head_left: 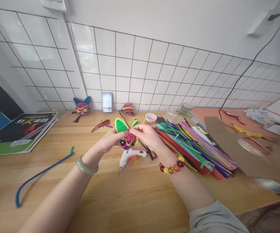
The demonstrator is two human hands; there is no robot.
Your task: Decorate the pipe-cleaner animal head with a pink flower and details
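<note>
My left hand (112,139) and my right hand (146,136) meet above the wooden table, both closed on a colourful pipe-cleaner cat head (126,136) with two green and yellow ears. The fingertips of my right hand pinch at its top, between the ears. A white hot glue gun (130,157) lies on the table just below the hands. A green bangle is on my left wrist and a beaded bracelet on my right wrist.
A big heap of coloured pipe cleaners (193,149) lies to the right, with cardboard (246,152) beyond it. A blue pipe cleaner (39,174) lies at the left. Booklets (23,131), two finished figures (82,106) (128,109) and a small pink dish (151,117) stand near the wire-grid wall.
</note>
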